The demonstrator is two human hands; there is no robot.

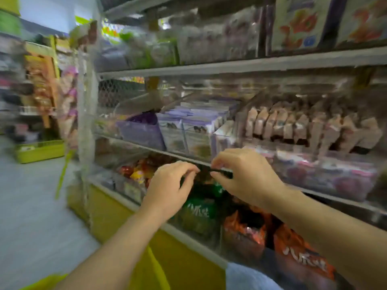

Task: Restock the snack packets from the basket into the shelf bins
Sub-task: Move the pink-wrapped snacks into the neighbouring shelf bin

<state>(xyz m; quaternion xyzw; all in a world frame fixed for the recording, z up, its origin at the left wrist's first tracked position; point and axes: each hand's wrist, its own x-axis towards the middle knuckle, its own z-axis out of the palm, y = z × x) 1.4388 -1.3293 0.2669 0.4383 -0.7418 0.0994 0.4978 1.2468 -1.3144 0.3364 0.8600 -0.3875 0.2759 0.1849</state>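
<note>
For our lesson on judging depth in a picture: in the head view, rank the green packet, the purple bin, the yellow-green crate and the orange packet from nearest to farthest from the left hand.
1. Green packet, just right of and below the left hand.
2. Purple bin, one shelf up, above the hand.
3. Orange packet, lower right, under the right forearm.
4. Yellow-green crate, far left on the floor.

Shelf bins: purple packs above green packets, orange packets right of green.
</note>
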